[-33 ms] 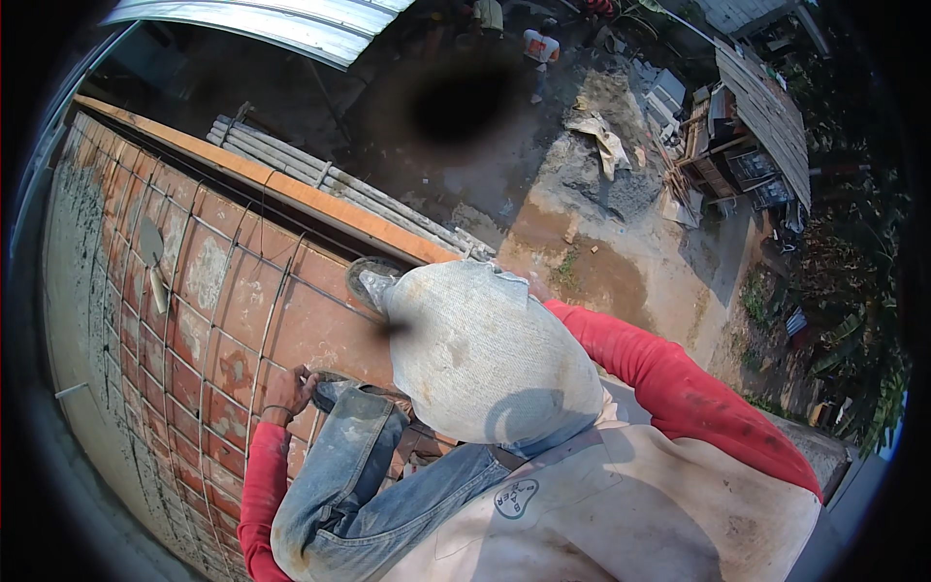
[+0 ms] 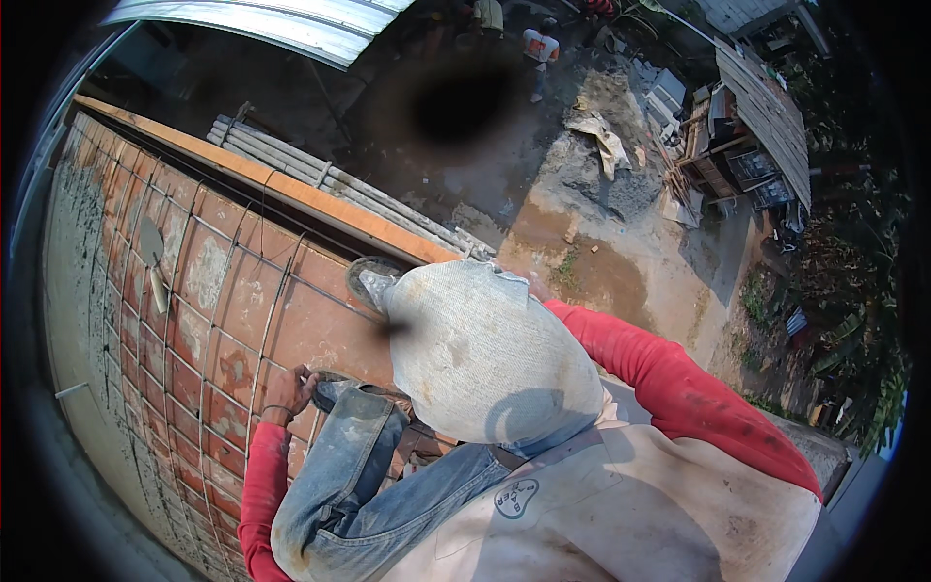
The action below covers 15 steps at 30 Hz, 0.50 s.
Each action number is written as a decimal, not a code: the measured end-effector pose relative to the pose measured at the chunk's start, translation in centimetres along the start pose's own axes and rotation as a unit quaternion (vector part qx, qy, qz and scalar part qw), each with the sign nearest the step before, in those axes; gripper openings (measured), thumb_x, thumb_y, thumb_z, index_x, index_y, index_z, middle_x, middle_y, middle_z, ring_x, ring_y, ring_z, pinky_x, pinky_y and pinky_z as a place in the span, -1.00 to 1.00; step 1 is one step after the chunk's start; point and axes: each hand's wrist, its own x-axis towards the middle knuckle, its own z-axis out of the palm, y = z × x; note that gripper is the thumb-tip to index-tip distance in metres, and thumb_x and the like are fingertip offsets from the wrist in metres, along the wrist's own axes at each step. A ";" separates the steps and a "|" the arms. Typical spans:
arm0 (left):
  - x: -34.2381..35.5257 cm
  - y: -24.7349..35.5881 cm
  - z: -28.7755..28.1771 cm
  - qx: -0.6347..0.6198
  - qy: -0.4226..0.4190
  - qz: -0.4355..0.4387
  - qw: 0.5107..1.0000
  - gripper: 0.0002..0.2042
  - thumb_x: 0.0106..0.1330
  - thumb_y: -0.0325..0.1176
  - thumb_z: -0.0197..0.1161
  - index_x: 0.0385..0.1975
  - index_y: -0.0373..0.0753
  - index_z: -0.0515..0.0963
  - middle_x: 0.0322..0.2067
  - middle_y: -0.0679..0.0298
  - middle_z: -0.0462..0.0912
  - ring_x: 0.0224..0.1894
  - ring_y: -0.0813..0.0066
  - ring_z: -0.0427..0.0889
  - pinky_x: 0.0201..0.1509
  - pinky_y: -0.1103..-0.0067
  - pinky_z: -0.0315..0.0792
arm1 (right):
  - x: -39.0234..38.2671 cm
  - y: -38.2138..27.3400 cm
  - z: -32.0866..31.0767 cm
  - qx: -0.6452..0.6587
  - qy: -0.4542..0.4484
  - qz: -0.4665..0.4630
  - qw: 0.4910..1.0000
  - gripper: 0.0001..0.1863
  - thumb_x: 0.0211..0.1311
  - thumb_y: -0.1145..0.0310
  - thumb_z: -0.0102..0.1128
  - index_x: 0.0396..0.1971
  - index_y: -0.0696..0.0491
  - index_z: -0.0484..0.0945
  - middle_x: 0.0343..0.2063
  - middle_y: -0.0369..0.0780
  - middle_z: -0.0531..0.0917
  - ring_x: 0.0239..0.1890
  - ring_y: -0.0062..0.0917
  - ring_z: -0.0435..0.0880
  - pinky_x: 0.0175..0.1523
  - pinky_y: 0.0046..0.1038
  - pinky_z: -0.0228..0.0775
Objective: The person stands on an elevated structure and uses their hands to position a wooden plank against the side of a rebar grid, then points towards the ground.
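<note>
My left hand, at the end of a red sleeve, rests low over a grid of thin steel bars. Its fingers are bent inward beside my shoe; what they hold, if anything, is too small to make out. My right arm reaches forward past a bulky, pale woven cloth shape in front of me. That shape hides nearly all of my right hand, so its fingers do not show. Farther left, a trowel with a light handle lies on the bars.
Reddish boards lie under the bars. An orange-brown plank edges the raised surface, with bundled poles beyond it. Far below are a sand heap, a shed and other people. A short white pipe sticks out at left.
</note>
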 end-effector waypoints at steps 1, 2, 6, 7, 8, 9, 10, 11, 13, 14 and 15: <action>-0.1 0.1 -0.1 0.000 0.000 -0.001 1.000 -0.64 0.30 -0.05 0.25 -0.26 -0.28 0.64 -0.48 -0.02 0.67 -0.34 0.03 0.70 -0.23 0.26 0.52 | 0.0 -0.8 -0.4 0.002 -0.003 0.000 1.000 -0.41 0.19 -0.12 0.23 0.04 0.00 0.39 -0.11 -0.05 0.67 -0.15 -0.03 0.68 -0.11 -0.02 0.51; -0.3 0.1 0.0 0.005 -0.002 -0.008 1.000 -0.64 0.30 -0.05 0.25 -0.26 -0.28 0.64 -0.49 -0.02 0.67 -0.34 0.03 0.70 -0.23 0.26 0.52 | 0.1 -3.9 -2.1 -0.038 -0.040 0.024 0.998 -0.42 0.19 -0.11 0.23 0.04 -0.01 0.38 -0.12 -0.05 0.68 -0.16 -0.03 0.68 -0.11 -0.02 0.52; -0.3 0.5 -0.3 0.008 -0.004 -0.008 1.000 -0.64 0.31 -0.04 0.24 -0.26 -0.28 0.64 -0.50 -0.04 0.67 -0.34 0.00 0.69 -0.22 0.25 0.52 | -0.1 -5.4 -3.2 -0.079 -0.067 0.049 0.993 -0.43 0.20 -0.09 0.23 0.03 -0.01 0.38 -0.14 -0.04 0.68 -0.18 -0.03 0.69 -0.13 -0.02 0.52; -0.2 0.4 -0.2 0.008 -0.004 -0.008 1.000 -0.64 0.31 -0.04 0.24 -0.26 -0.28 0.64 -0.50 -0.04 0.67 -0.34 0.00 0.69 -0.22 0.25 0.52 | -0.1 -5.4 -3.2 -0.079 -0.066 0.047 0.994 -0.44 0.20 -0.09 0.23 0.03 -0.01 0.38 -0.15 -0.04 0.68 -0.18 -0.03 0.69 -0.13 -0.02 0.52; -0.2 0.2 -0.1 0.015 0.001 -0.003 1.000 -0.64 0.31 -0.04 0.24 -0.26 -0.27 0.63 -0.49 -0.05 0.67 -0.33 -0.02 0.69 -0.22 0.24 0.52 | 0.0 -5.3 -3.1 -0.100 -0.059 0.037 0.993 -0.44 0.20 -0.08 0.23 0.03 -0.01 0.38 -0.15 -0.04 0.68 -0.19 -0.03 0.69 -0.14 -0.02 0.52; -0.1 0.1 0.0 0.022 0.006 0.001 1.000 -0.64 0.31 -0.03 0.24 -0.27 -0.27 0.63 -0.49 -0.06 0.67 -0.33 -0.03 0.69 -0.22 0.23 0.52 | 0.0 -5.4 -3.0 -0.111 -0.056 0.031 0.992 -0.44 0.20 -0.08 0.23 0.03 -0.01 0.38 -0.15 -0.04 0.68 -0.19 -0.03 0.69 -0.14 -0.02 0.52; -0.1 0.0 0.0 0.021 0.006 0.000 1.000 -0.64 0.31 -0.03 0.24 -0.27 -0.27 0.63 -0.49 -0.06 0.67 -0.33 -0.03 0.69 -0.22 0.23 0.52 | 0.0 -5.6 -3.1 -0.121 -0.053 0.026 0.991 -0.45 0.20 -0.08 0.23 0.03 -0.01 0.38 -0.15 -0.04 0.68 -0.19 -0.03 0.69 -0.14 -0.02 0.52; -0.1 0.0 0.0 0.017 0.002 -0.003 1.000 -0.64 0.31 -0.03 0.23 -0.27 -0.27 0.63 -0.49 -0.07 0.67 -0.33 -0.04 0.68 -0.22 0.22 0.51 | 0.0 -5.9 -3.4 -0.126 -0.062 0.034 0.989 -0.45 0.20 -0.08 0.23 0.02 0.00 0.38 -0.15 -0.04 0.68 -0.19 -0.03 0.69 -0.14 -0.02 0.52; -0.1 -0.3 0.1 0.012 -0.002 -0.007 1.000 -0.64 0.31 -0.03 0.23 -0.27 -0.27 0.63 -0.49 -0.08 0.66 -0.32 -0.05 0.68 -0.22 0.21 0.51 | 0.0 -6.1 -3.5 -0.131 -0.072 0.041 0.988 -0.45 0.20 -0.07 0.23 0.02 0.00 0.38 -0.15 -0.04 0.68 -0.18 -0.02 0.69 -0.14 -0.01 0.52; 0.0 -0.7 0.4 0.012 0.007 0.001 1.000 -0.64 0.31 -0.03 0.23 -0.27 -0.27 0.63 -0.50 -0.07 0.66 -0.33 -0.04 0.68 -0.22 0.22 0.51 | 0.0 -5.9 -3.4 -0.131 -0.067 0.037 0.988 -0.44 0.20 -0.07 0.23 0.02 0.01 0.38 -0.15 -0.04 0.68 -0.18 -0.02 0.68 -0.14 -0.01 0.52; 0.1 -1.0 0.7 0.012 0.015 0.009 1.000 -0.64 0.32 -0.04 0.23 -0.26 -0.27 0.63 -0.50 -0.06 0.66 -0.33 -0.03 0.68 -0.22 0.22 0.51 | 0.1 -4.9 -2.8 -0.130 -0.065 0.034 0.989 -0.44 0.20 -0.07 0.23 0.02 0.01 0.38 -0.15 -0.03 0.68 -0.18 -0.02 0.68 -0.14 -0.01 0.52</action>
